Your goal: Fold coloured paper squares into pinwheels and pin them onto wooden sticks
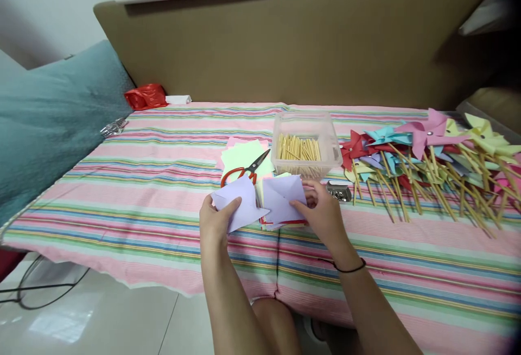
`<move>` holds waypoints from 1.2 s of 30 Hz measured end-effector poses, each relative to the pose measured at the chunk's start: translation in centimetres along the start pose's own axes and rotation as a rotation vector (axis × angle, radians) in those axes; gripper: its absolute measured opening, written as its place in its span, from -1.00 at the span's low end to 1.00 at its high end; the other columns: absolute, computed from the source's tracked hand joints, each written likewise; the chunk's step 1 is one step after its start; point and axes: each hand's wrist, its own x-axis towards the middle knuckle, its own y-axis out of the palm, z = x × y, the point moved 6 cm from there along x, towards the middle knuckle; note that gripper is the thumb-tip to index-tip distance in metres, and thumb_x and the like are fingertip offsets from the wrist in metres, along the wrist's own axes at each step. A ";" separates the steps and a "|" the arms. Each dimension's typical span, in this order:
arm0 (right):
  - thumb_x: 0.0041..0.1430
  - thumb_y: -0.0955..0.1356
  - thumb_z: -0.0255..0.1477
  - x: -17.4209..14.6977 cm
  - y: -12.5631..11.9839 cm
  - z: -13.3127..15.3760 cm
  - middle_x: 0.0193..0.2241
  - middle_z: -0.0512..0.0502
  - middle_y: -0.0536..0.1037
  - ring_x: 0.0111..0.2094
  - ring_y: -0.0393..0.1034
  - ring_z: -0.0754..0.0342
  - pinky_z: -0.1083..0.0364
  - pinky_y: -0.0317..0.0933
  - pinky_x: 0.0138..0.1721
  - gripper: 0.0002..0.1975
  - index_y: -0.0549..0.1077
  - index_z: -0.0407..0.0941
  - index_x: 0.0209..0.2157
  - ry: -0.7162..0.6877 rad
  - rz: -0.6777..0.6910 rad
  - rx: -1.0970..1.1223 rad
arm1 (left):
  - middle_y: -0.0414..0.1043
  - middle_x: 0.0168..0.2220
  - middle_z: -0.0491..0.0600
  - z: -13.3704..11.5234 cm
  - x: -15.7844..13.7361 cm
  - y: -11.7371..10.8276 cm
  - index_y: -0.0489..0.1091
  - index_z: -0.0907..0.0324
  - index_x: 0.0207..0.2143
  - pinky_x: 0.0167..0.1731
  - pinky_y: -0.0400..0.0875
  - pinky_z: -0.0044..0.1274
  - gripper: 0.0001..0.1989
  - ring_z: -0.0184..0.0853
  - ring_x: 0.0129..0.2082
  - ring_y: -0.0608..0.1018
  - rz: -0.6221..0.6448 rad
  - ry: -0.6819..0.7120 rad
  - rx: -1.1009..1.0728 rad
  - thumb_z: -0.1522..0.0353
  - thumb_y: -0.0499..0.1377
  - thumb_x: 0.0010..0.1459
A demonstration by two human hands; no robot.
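In the head view, my left hand pinches a light purple paper sheet, thumb on top, with one cut corner pointing right. My right hand has its thumb on another purple sheet, which lies on a stack of coloured papers; its other fingers curl at the stack's right edge. Scissors with red handles rest behind my left hand on a pile of pale green and pink sheets. A clear plastic box of short wooden sticks stands behind the stack.
Many finished paper pinwheels on sticks are heaped at the right. A small metallic item lies by my right hand. At the far left are a red plastic bag, a white box and a teal cushion. Striped cloth covers the seat.
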 end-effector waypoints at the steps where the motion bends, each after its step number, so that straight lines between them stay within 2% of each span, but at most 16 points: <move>1: -0.05 0.45 -0.40 0.0 -0.2 -0.1 -0.39 -0.13 0.58 -0.35 0.47 -0.06 -0.04 0.35 -0.29 -0.59 0.42 -0.17 -0.11 0.022 0.038 0.113 | 0.52 -0.36 0.02 -0.1 -0.1 0.2 0.39 0.23 -0.29 -0.46 0.46 -0.50 -0.53 -0.30 -0.43 0.55 0.012 0.006 -0.024 0.42 0.42 -0.35; 4: -0.11 0.49 -0.33 0.0 -1.8 -0.7 -0.30 -0.17 0.61 -0.26 0.51 -0.07 -0.03 0.38 -0.23 -0.62 0.47 -0.14 -0.21 0.097 0.074 0.418 | 0.52 -0.37 0.00 -0.4 -0.4 0.7 0.39 0.22 -0.28 -0.44 0.46 -0.50 -0.52 -0.32 -0.44 0.54 0.027 0.015 -0.062 0.42 0.42 -0.35; 6: -0.15 0.52 -0.32 0.0 -3.4 -1.1 -0.25 -0.16 0.62 -0.24 0.52 -0.05 -0.01 0.38 -0.20 -0.62 0.49 -0.13 -0.25 0.133 0.008 0.528 | 0.52 -0.37 -0.01 -0.6 -0.5 0.9 0.39 0.22 -0.28 -0.44 0.45 -0.52 -0.52 -0.33 -0.44 0.54 0.024 0.028 -0.064 0.42 0.42 -0.35; 9: -0.11 0.50 -0.31 -0.1 -5.3 -1.5 -0.20 -0.14 0.62 -0.21 0.52 -0.03 0.02 0.39 -0.21 -0.62 0.48 -0.10 -0.21 0.164 -0.081 0.579 | 0.52 -0.36 0.00 -0.9 -0.5 0.9 0.40 0.24 -0.27 -0.40 0.44 -0.52 -0.51 -0.32 -0.41 0.54 -0.006 0.063 -0.078 0.40 0.42 -0.36; 12: -0.09 0.48 -0.28 -0.1 -4.8 -1.7 -0.22 -0.13 0.63 -0.20 0.52 -0.06 0.01 0.40 -0.22 -0.61 0.46 -0.10 -0.18 0.206 -0.028 0.564 | 0.52 -0.33 0.02 -1.4 -0.6 0.4 0.42 0.25 -0.26 -0.35 0.45 -0.50 -0.51 -0.29 -0.35 0.55 -0.082 0.124 -0.103 0.37 0.41 -0.34; 14: -0.11 0.48 -0.26 -0.2 -3.7 -1.9 -0.27 -0.14 0.64 -0.23 0.53 -0.09 -0.01 0.41 -0.27 -0.57 0.44 -0.12 -0.18 0.256 0.028 0.523 | 0.52 -0.29 0.03 -1.7 -0.7 0.0 0.42 0.25 -0.23 -0.31 0.45 -0.49 -0.50 -0.27 -0.31 0.56 -0.130 0.163 -0.137 0.36 0.41 -0.32; 16: -0.12 0.47 -0.23 -0.3 -2.9 -2.3 -0.33 -0.14 0.64 -0.28 0.54 -0.12 -0.02 0.41 -0.36 -0.53 0.39 -0.11 -0.16 0.298 0.021 0.423 | 0.52 -0.25 0.04 -1.9 -0.7 -0.3 0.43 0.25 -0.22 -0.27 0.46 -0.48 -0.49 -0.26 -0.27 0.56 -0.175 0.180 -0.174 0.35 0.40 -0.31; 19: -0.12 0.46 -0.21 -0.5 -3.0 -2.3 -0.44 -0.12 0.61 -0.38 0.53 -0.14 0.00 0.35 -0.48 -0.48 0.32 -0.10 -0.12 0.294 -0.075 0.102 | 0.52 -0.25 0.03 -1.7 -0.7 -0.6 0.44 0.25 -0.21 -0.26 0.47 -0.47 -0.49 -0.25 -0.26 0.56 -0.208 0.163 -0.188 0.36 0.40 -0.31; 22: -0.07 0.43 -0.20 -0.8 -3.4 -1.6 -0.52 -0.08 0.56 -0.46 0.48 -0.14 0.02 0.27 -0.53 -0.45 0.28 -0.11 -0.06 0.253 -0.111 -0.256 | 0.53 -0.25 0.04 -1.5 -0.6 -0.5 0.45 0.25 -0.20 -0.29 0.47 -0.48 -0.49 -0.24 -0.26 0.56 -0.203 0.138 -0.177 0.36 0.40 -0.31; 26: 0.05 0.34 -0.17 -1.1 -3.6 -0.7 -0.46 -0.17 0.56 -0.36 0.48 -0.22 0.02 0.20 -0.49 -0.45 0.24 -0.16 0.02 0.225 -0.137 -0.526 | 0.53 -0.26 0.04 -1.3 -0.3 -0.5 0.45 0.25 -0.21 -0.31 0.46 -0.49 -0.49 -0.26 -0.29 0.56 -0.189 0.129 -0.193 0.37 0.40 -0.32; 30: 0.06 0.34 -0.20 -1.1 -3.1 -0.6 -0.43 -0.20 0.58 -0.34 0.49 -0.24 0.01 0.19 -0.47 -0.39 0.19 -0.17 0.10 0.182 -0.108 -0.504 | 0.53 -0.26 0.04 -1.1 -0.2 -0.6 0.45 0.25 -0.20 -0.34 0.46 -0.51 -0.48 -0.27 -0.30 0.56 -0.181 0.127 -0.209 0.38 0.40 -0.33; 33: 0.01 0.37 -0.28 -1.0 -2.7 -0.5 -0.35 -0.16 0.61 -0.37 0.50 -0.17 0.01 0.23 -0.44 -0.35 0.16 -0.14 0.13 0.132 -0.103 -0.397 | 0.53 -0.26 0.04 -1.1 -0.2 -0.7 0.45 0.25 -0.19 -0.32 0.46 -0.50 -0.48 -0.27 -0.30 0.57 -0.180 0.131 -0.214 0.39 0.39 -0.33; 36: 0.01 0.36 -0.36 -0.7 -2.4 -0.3 -0.25 -0.16 0.60 -0.39 0.50 -0.10 0.01 0.27 -0.40 -0.34 0.14 -0.13 0.15 0.089 -0.115 -0.379 | 0.54 -0.26 0.05 -1.0 -0.3 -0.6 0.45 0.24 -0.20 -0.33 0.45 -0.50 -0.51 -0.28 -0.32 0.57 -0.169 0.131 -0.182 0.37 0.38 -0.30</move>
